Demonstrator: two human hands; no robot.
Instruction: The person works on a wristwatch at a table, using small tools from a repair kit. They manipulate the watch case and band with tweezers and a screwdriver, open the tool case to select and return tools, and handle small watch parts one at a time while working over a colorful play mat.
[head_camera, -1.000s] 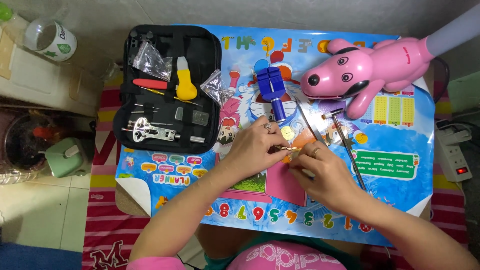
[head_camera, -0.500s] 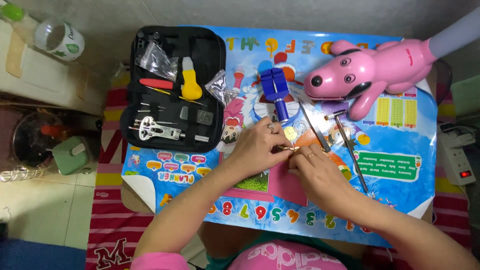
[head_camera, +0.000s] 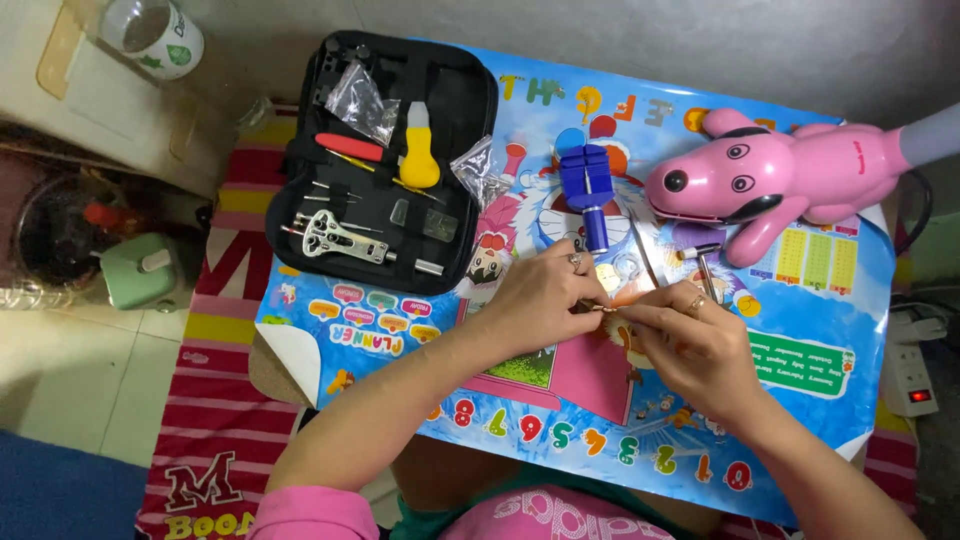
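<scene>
My left hand (head_camera: 543, 297) and my right hand (head_camera: 690, 345) meet over the middle of a small table covered by a bright children's poster (head_camera: 820, 300). Between their fingertips they pinch a small gold-coloured metal piece (head_camera: 601, 308); what it is cannot be made out. A ring sits on a finger of each hand. Just beyond my hands stands a blue watch-link remover tool (head_camera: 588, 188). A thin metal tool (head_camera: 642, 250) and a small hammer (head_camera: 705, 265) lie beside it.
An open black tool case (head_camera: 385, 160) with a yellow-handled knife (head_camera: 418, 150), a red-handled tool and a metal wrench lies at the back left. A pink dog-shaped lamp (head_camera: 780, 180) stands at the back right. A white power strip (head_camera: 908, 375) is right; a mug (head_camera: 155, 35) far left.
The view has shifted slightly. Both hands stay together over the poster, still working the small gold piece; my fingers have moved only a little.
</scene>
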